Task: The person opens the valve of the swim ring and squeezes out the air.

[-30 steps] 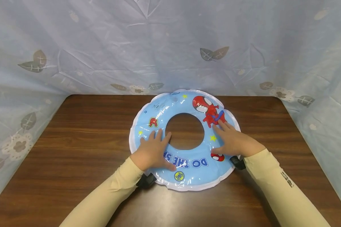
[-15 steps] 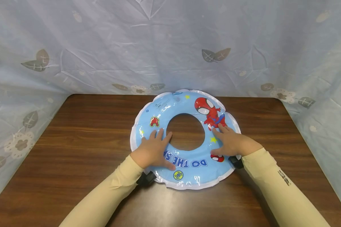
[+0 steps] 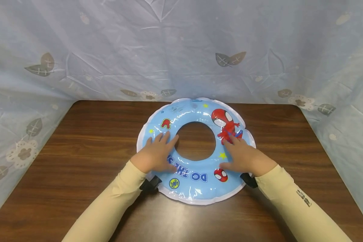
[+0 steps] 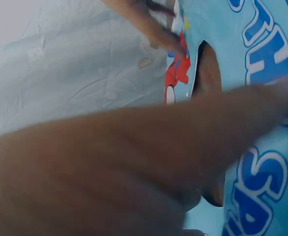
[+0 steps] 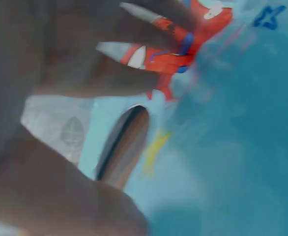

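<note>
A light-blue inflatable swim ring lies flat on the wooden table, with a red cartoon figure, yellow stars and blue lettering on its glossy top. My left hand rests on its left side, fingers spread, the tips close to the centre hole. On the opposite side my right hand lies with spread fingers, the tips over the red figure. In the left wrist view the thumb of the left hand crosses the lettering. The right wrist view shows fingers of the right hand over the printed figure.
The brown wooden table extends around the ring on all sides. A pale curtain with leaf and flower prints hangs behind the table's back edge and along both sides. Dark wrist-camera mounts sit under the sleeves.
The ring has turned clockwise in the head view: the lettering and yellow badge shifted left, the red figure moved right and down. Both hands stay spread on it, the left slightly further left.
</note>
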